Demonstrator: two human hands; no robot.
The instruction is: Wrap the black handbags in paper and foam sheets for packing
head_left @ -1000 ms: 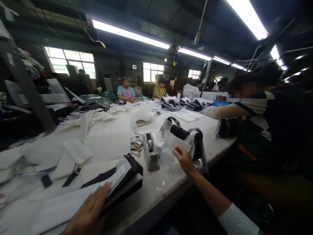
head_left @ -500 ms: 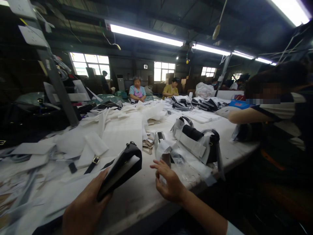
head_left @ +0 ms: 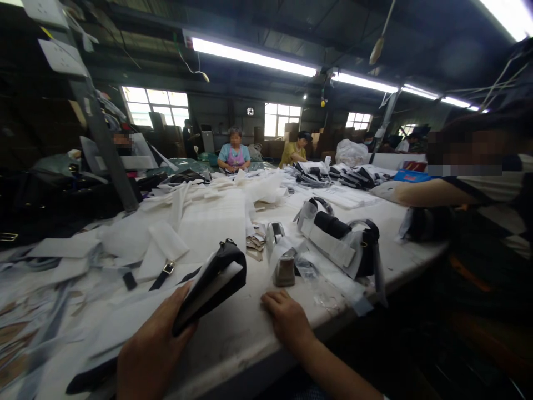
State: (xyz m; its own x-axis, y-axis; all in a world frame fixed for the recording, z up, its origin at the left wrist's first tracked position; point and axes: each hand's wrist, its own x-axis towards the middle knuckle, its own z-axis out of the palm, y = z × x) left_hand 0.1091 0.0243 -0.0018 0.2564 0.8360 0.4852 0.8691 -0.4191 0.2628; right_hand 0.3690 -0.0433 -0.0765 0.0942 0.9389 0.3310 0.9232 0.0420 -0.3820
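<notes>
A black bag (head_left: 228,273) with a white sheet inside it and a small metal ring at its top is gripped in my left hand (head_left: 152,339). Its open edge is tilted up over the white table (head_left: 233,333). My right hand (head_left: 289,322) rests low at the table's front edge, fingers together and curled down; whatever is under the fingertips is hidden. Just beyond those fingers stands a tape-dispenser-like object (head_left: 285,271) with a grey-brown front. To its right lies a black bag partly wrapped in white sheets (head_left: 335,236).
White foam sheets (head_left: 208,216) and paper scraps cover the left and middle. A black strap with a buckle (head_left: 165,272) lies left of the held bag. Small brown cards (head_left: 255,243) sit mid-table. A co-worker's arm (head_left: 433,192) reaches in from the right; a metal post (head_left: 110,155) rises at left.
My right hand has come down to the table, its fingers going from spread to curled together. The left hand keeps hold of the bag. The co-worker's arm at right reaches further in.
</notes>
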